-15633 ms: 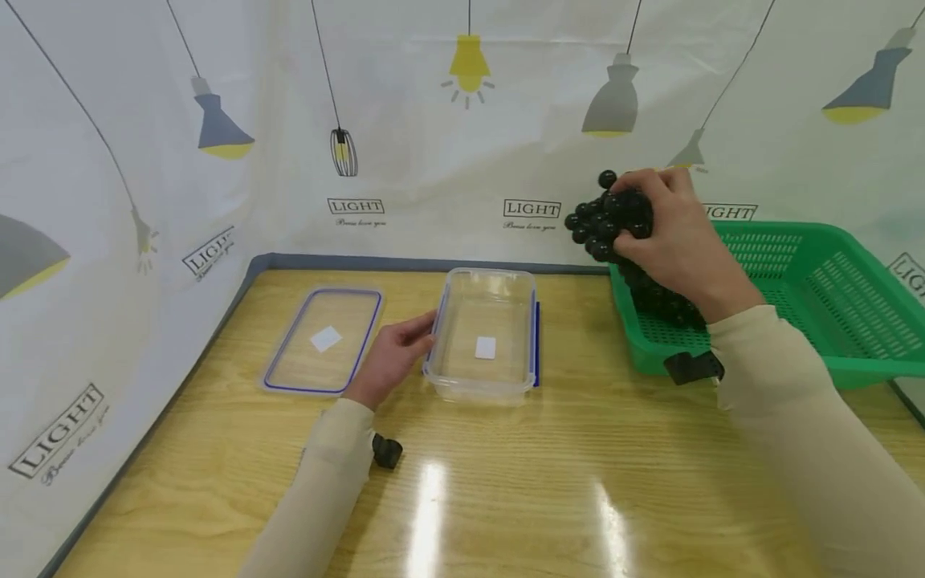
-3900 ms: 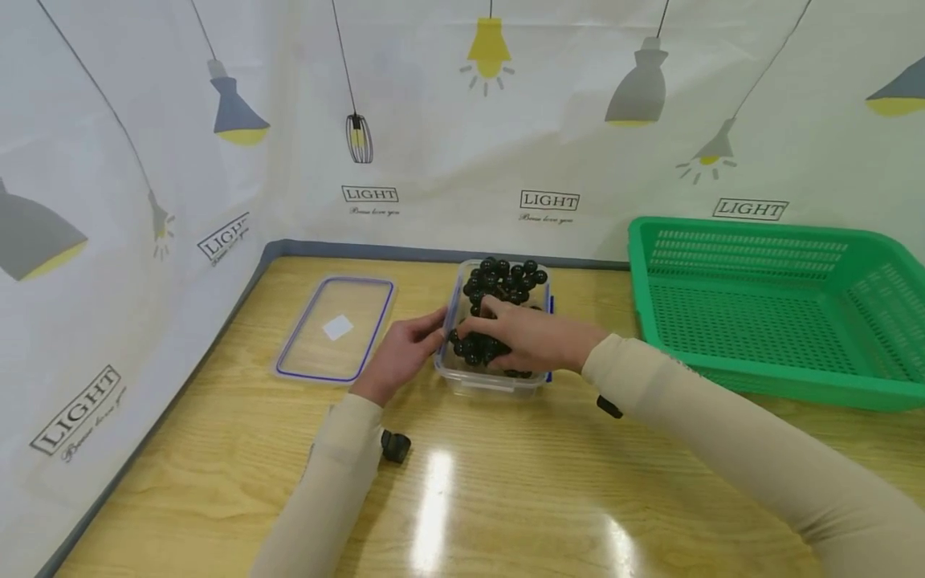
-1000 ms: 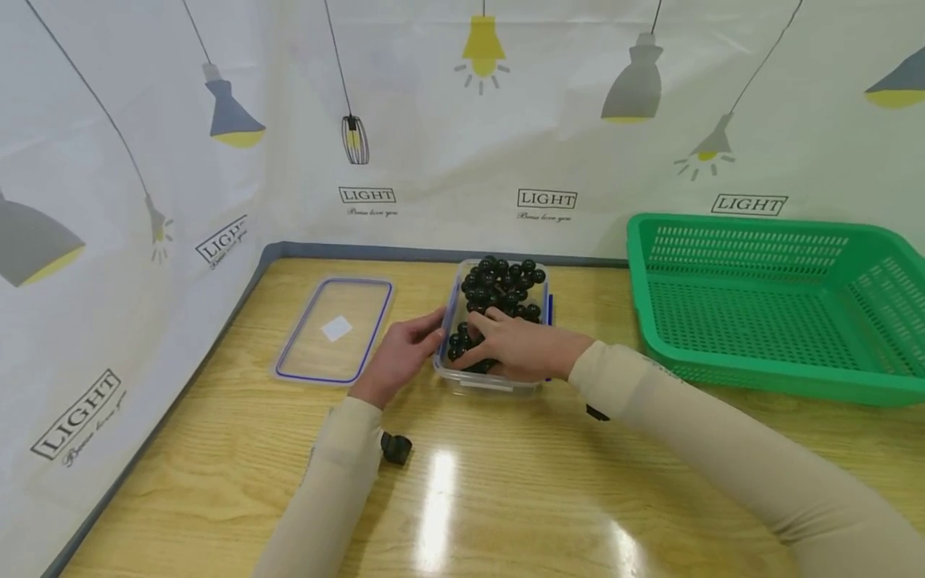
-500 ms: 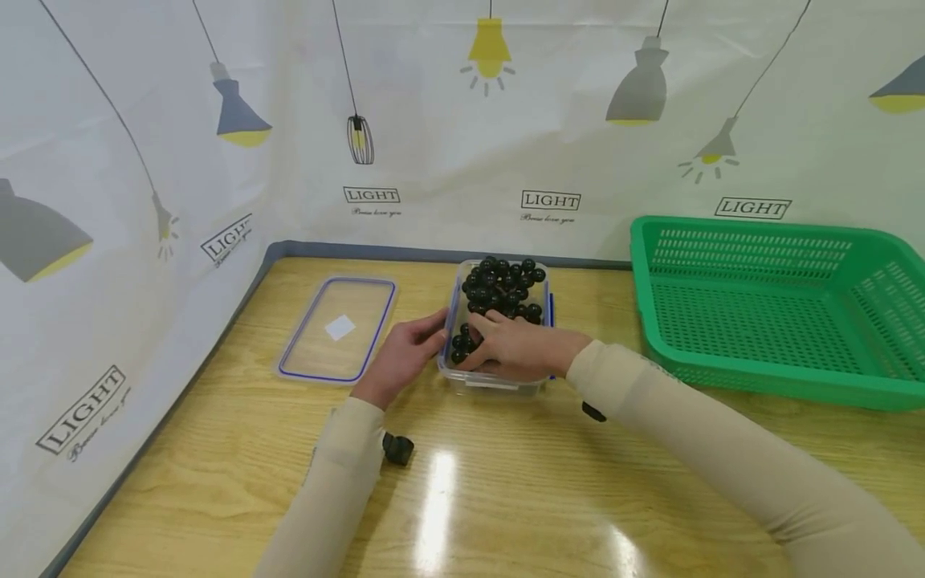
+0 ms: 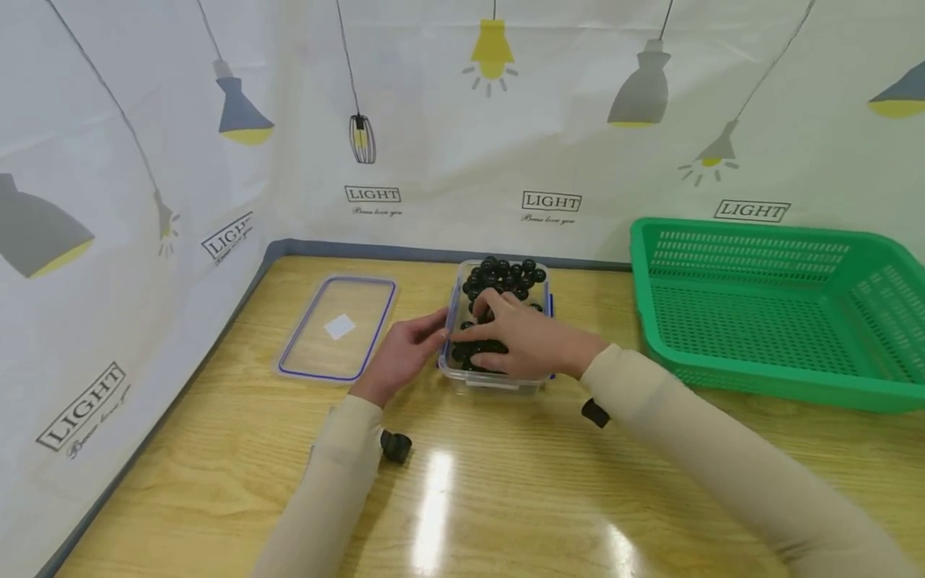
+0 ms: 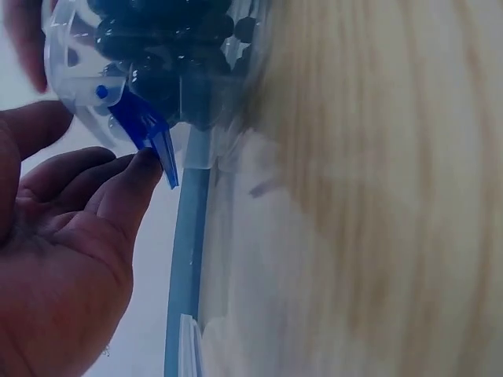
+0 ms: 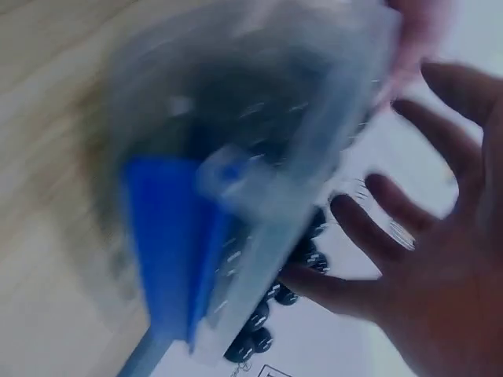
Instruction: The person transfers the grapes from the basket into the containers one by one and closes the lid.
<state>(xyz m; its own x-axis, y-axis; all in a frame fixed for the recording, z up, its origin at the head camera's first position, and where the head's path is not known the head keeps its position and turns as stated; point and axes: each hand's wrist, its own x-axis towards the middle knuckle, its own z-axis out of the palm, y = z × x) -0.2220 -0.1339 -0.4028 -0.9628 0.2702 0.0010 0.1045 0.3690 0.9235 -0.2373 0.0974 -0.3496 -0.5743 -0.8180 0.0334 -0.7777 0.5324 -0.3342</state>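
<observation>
A clear plastic food container stands on the table and holds black grapes, heaped above the rim at the far end. My left hand rests against its left side with fingers extended; in the left wrist view a fingertip touches the blue latch. My right hand lies over the grapes at the near end, partly hiding them. Its fingers look spread in the right wrist view and are not closed round any grape. That view is blurred at the container's blue latch.
Left of the container, a clear lid with a blue seal and white label lies flat. A green perforated basket stands at the right. Behind the wooden table hangs a lamp-printed backdrop.
The grapes, earlier held over the basket, now lie in the container. In the last half second my right hand rises slightly and its fingers spread. My left hand stays at the container's side.
</observation>
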